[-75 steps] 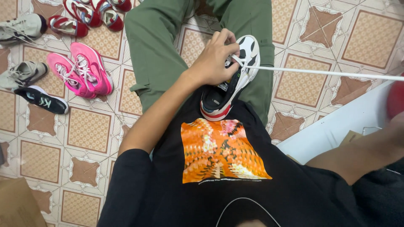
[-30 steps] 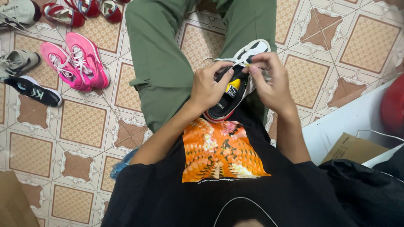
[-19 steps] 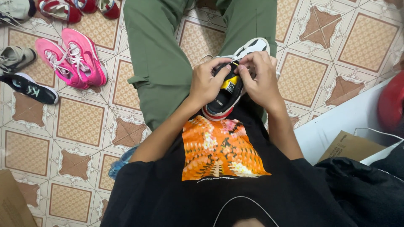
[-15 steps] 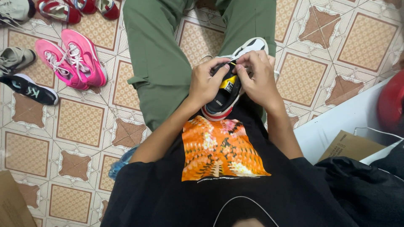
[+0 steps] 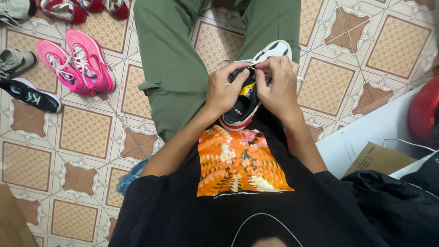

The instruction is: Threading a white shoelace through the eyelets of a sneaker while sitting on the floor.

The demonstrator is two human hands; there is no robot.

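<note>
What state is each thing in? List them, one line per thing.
Sneaker: in the lap, toe pointing away, held by both hands.
Left hand: closed on the sneaker.
Right hand: pinching at its laces.
Pink sneakers: paired on the floor, laced.
Cardboard box: flaps open.

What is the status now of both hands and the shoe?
Left hand and right hand both gripping the black and white sneaker in the lap. Fingers at its lace area. Nothing blocking; pink sneakers lie apart, on the floor.

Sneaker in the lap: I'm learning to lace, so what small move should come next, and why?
Probably draw the lace end through an eyelet: both hands, left hand and right hand, pinch at the tongue of the sneaker, fingertips meeting there.
</note>
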